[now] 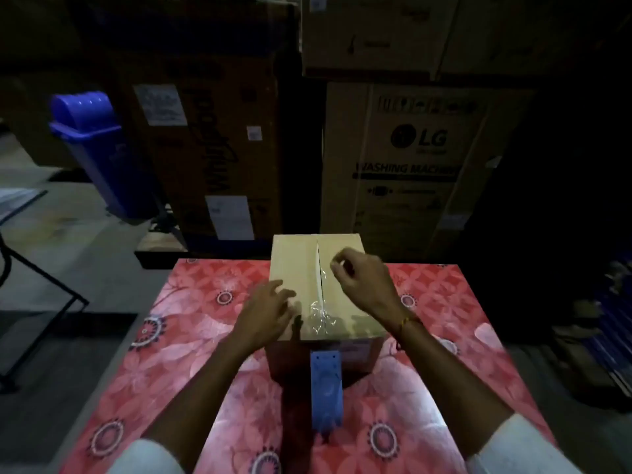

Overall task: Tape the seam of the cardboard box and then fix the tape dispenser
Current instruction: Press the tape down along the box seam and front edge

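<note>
A small cardboard box [294, 268] stands on the red flowered table [191, 354], its two top flaps meeting in a middle seam. Clear tape [319, 311] lies crinkled over the near end of the seam. My left hand [265, 314] rests flat on the left flap with fingers spread. Above the right flap, my right hand [362, 282] hovers with fingertips pinched together; whether it pinches tape is unclear. A blue tape dispenser [326, 391] stands on the table against the near side of the box.
Large appliance cartons [403, 159] are stacked just behind the table. A blue swing-lid bin [99, 148] stands on the floor at the left. A black metal frame [37, 289] is at the far left. More items sit in the dark at the right.
</note>
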The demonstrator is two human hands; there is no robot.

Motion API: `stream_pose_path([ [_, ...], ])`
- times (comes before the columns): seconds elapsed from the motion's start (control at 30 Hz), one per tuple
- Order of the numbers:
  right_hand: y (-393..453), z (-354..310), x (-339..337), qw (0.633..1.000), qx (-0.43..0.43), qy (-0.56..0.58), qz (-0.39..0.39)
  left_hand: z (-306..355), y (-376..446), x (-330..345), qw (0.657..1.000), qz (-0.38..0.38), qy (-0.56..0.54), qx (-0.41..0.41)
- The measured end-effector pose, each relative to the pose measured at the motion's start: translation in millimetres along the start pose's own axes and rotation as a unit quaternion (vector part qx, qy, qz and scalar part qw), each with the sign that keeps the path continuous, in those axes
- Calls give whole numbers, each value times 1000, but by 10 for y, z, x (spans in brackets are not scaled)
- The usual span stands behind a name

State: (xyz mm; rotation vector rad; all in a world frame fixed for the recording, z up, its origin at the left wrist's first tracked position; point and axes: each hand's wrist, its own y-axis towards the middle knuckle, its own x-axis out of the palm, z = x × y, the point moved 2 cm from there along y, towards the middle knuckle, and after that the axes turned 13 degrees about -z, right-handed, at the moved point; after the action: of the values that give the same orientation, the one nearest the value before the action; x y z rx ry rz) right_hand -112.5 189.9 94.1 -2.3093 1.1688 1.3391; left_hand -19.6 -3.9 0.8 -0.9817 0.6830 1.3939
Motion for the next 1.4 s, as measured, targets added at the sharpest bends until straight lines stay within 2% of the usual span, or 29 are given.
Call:
stream_pose_path([
  [0.07,-192,178,201,997,33,61,-41,-27,-68,193,999,-34,33,-6],
  [0.17,-591,402,538,989,70,106,-70,-24,-193,432,999,-32,26,-13],
  [0.27,-778,544,665,991,97,90,-12,31,-262,486,999,3,-43,-11],
  [0.33,-862,615,688,990,133,14,38,73,-323,551,995,26,-93,-36],
  [0.4,-890,674,661,985,165,-8,48,134,-379,568,984,54,-159,-61],
  [0.5,-899,793,690,979,183,91,-12,178,-400,534,977,57,-188,-78],
  [0.57,-918,847,708,979,174,106,-24,178,-397,512,977,54,-193,-77],
  [0.73,-986,877,725,979,170,116,4,128,-445,590,974,48,-207,-80],
  [0.87,-1129,883,780,977,165,135,6,149,-599,683,975,78,-198,-70],
  [0.97,-1255,820,810,972,164,164,37,194,-702,734,974,87,-193,-80],
  [1.1,-1642,705,956,931,207,281,105,212,-747,736,972,88,-196,-90],
  [1.17,-1838,652,1070,901,250,347,81,208,-760,738,972,86,-195,-94],
  [1.23,-1949,580,1201,884,261,389,16,227,-749,722,975,86,-182,-91],
  [1.3,-1964,520,1319,889,251,383,-31,264,-695,664,982,87,-129,-103],
  [1.4,-1888,526,1400,889,252,380,-47,364,-514,509,991,83,-53,-94],
])
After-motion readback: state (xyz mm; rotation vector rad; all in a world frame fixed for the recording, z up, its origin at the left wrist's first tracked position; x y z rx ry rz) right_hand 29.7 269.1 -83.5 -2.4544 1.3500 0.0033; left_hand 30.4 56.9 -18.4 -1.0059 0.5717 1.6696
